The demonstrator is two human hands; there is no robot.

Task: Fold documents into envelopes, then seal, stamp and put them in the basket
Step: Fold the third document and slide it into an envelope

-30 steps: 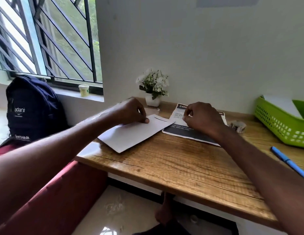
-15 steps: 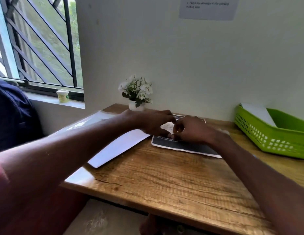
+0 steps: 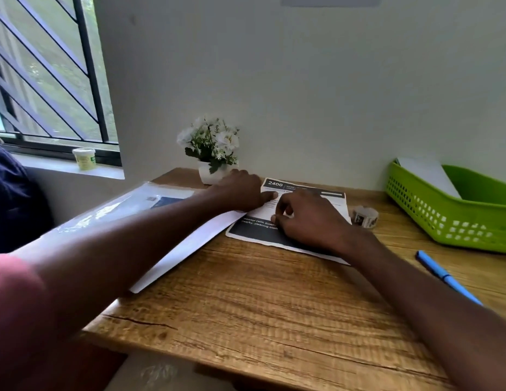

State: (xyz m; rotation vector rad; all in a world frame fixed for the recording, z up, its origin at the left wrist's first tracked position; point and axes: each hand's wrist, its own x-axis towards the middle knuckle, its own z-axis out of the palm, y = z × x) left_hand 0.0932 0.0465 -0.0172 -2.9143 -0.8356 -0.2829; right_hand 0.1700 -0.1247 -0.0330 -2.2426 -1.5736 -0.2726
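Both hands work the printed document [image 3: 288, 221] at the far middle of the surface [image 3: 274, 306]: the left hand [image 3: 240, 190] presses it with a straight finger, while the right hand [image 3: 308, 218] curls its fingers onto the sheet. A white envelope [image 3: 189, 249] lies just left, apparently unfilled. Folding looks barely begun; sealing and stamping remain. The green basket [image 3: 449, 221], far right, already holds an envelope.

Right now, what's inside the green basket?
A white paper or envelope leans against the far-left inner wall of the green basket. The near wall hides the basket's floor, so anything lying flat there cannot be seen.
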